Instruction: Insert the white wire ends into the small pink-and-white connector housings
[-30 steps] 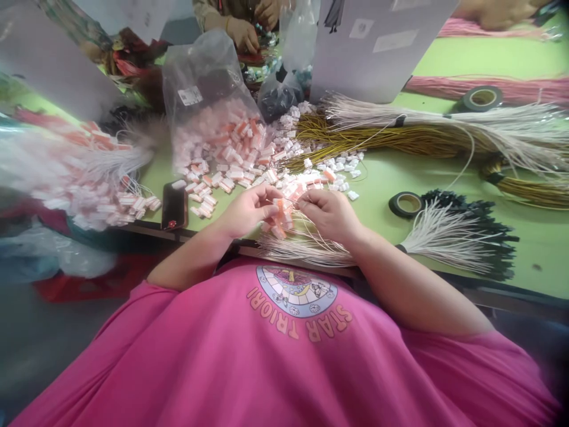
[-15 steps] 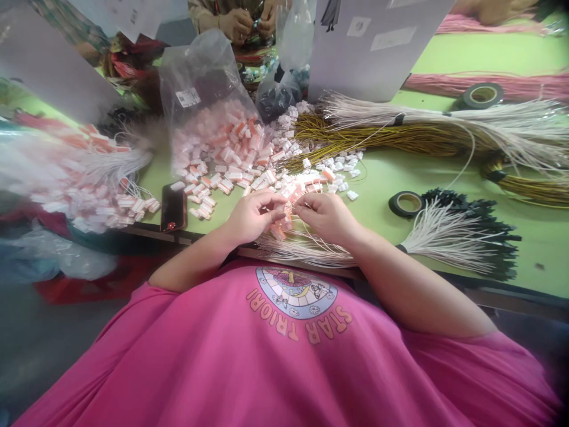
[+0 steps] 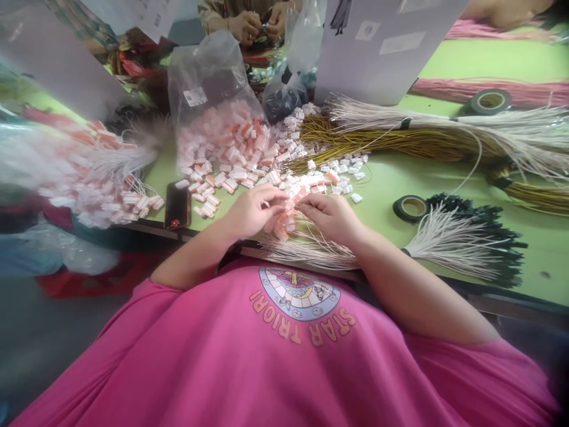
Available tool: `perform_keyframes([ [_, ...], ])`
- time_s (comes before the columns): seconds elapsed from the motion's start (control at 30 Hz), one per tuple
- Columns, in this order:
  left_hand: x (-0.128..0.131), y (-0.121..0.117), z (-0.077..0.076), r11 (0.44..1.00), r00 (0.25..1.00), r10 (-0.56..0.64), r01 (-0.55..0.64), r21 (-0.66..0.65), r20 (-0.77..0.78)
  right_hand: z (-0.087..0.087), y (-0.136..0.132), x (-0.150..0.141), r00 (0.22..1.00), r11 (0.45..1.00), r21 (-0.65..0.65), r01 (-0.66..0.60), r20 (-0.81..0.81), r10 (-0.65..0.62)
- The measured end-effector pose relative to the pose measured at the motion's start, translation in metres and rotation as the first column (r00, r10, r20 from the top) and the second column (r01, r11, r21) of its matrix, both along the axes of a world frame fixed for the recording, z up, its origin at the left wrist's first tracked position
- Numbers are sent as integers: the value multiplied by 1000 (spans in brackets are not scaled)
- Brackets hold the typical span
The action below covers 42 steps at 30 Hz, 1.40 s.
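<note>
My left hand (image 3: 256, 212) is closed in a pinch, thumb and forefinger together. Facing it, a small distance apart, my right hand (image 3: 332, 217) also pinches with its fingertips. Whatever lies between the fingers of either hand is too small to make out. Right under and between the fingertips is a cluster of orange-and-white plastic connectors (image 3: 284, 225). Thin white wires (image 3: 306, 254) run from there below my right hand, along the table's front edge. Just beyond my hands spreads a heap of loose connectors (image 3: 242, 139), partly inside a clear plastic bag (image 3: 208, 65).
Left lie a phone (image 3: 176, 206) and a pile of wired connectors (image 3: 102, 190). To the right are a black tape roll (image 3: 411, 208), a white wire bundle with black ends (image 3: 457, 240) and yellow-brown wires (image 3: 400, 139). A grey divider (image 3: 382, 53) stands behind; a co-worker's hands (image 3: 260, 26) work beyond.
The whole view has shifted slightly, so things sit a little further right. My hands stay close together over the connectors, with only small finger movement.
</note>
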<state>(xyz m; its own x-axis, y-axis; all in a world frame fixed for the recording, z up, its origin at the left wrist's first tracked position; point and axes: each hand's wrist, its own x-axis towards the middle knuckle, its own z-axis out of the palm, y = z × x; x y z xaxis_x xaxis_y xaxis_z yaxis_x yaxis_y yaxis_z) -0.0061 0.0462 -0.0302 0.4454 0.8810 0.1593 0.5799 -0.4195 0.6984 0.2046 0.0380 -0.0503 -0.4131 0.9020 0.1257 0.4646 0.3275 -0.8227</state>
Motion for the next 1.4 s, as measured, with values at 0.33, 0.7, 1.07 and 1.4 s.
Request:
perform_keyframes([
  [0.33,-88,-14,-11,976,727,85,-198,-89,-681,7,-3,2,971,969,75,236,7,-237],
  [0.7,-50,-21,-4,962,966,222,-194,-194,133,4,1,3,939,941,-328,81,-292,-183],
  [1.07,3,-25,-12,797,768,318,101,-596,555,10,-12,-3,1000,999,32,-12,-12,12],
  [1.4,6,-25,-19,763,752,358,105,-638,553,6,-13,-5,990,990,130,-55,137,37],
])
